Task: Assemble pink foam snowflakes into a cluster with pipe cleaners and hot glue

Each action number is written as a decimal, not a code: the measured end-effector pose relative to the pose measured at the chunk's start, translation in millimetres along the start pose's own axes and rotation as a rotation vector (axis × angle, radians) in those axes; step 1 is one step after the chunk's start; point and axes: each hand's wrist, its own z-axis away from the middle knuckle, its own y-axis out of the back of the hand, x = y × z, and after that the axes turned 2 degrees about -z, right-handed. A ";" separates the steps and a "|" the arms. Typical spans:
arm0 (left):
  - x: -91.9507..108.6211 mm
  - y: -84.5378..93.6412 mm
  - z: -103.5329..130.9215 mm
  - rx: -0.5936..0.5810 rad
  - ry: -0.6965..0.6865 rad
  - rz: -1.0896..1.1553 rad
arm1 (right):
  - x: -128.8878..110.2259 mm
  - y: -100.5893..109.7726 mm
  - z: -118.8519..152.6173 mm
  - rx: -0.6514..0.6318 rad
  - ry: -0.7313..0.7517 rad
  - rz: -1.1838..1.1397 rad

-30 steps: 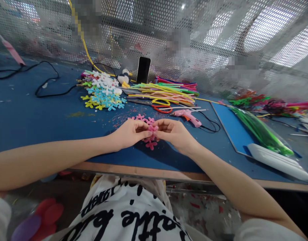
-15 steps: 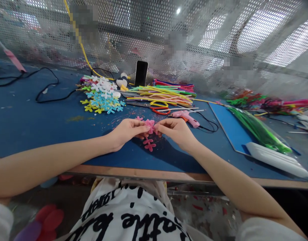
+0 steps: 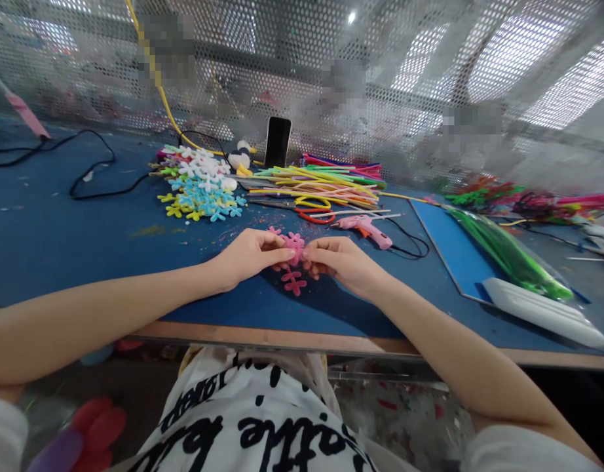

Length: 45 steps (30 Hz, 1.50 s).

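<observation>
A pink pipe-cleaner flower piece (image 3: pixel 295 248) is held up between my two hands, just above the blue tabletop. My left hand (image 3: pixel 253 257) pinches its left side between thumb and fingers. From the right, my right hand (image 3: pixel 339 261) closes thumb and fingertips on the edge of a petal. More pink petals (image 3: pixel 293 282) hang or lie just below the fingers; whether they join the held piece I cannot tell. Beyond the right hand lies a pink glue gun (image 3: pixel 365 231). Scissors with red and yellow handles (image 3: pixel 316 211) rest behind the flower.
A heap of white, blue and yellow fuzzy flowers (image 3: pixel 201 183) lies back left. Many-coloured pipe cleaners (image 3: pixel 321 183) are piled in front of a standing phone (image 3: pixel 278 142). To the right are a bag of green stems (image 3: pixel 508 252) and a white moulded piece (image 3: pixel 545 311). Black cables cross the table.
The right hand's fingers have curled a little more under the flower, and the petals have turned slightly. Both hands stay in nearly the same place.
</observation>
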 end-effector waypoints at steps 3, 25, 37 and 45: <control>-6.0 1.2 -2.9 0.076 -0.002 0.103 | 3.0 -2.9 -0.6 0.090 0.123 0.096; 2.3 6.9 -0.9 0.101 -0.052 -0.251 | -3.1 1.1 1.1 0.087 0.205 0.473; -0.3 2.4 1.5 0.046 -0.024 -0.133 | 4.1 -6.0 -0.2 0.149 0.225 0.295; 0.0 2.5 3.7 0.063 -0.070 -0.273 | 1.0 -4.1 1.9 0.080 0.188 0.376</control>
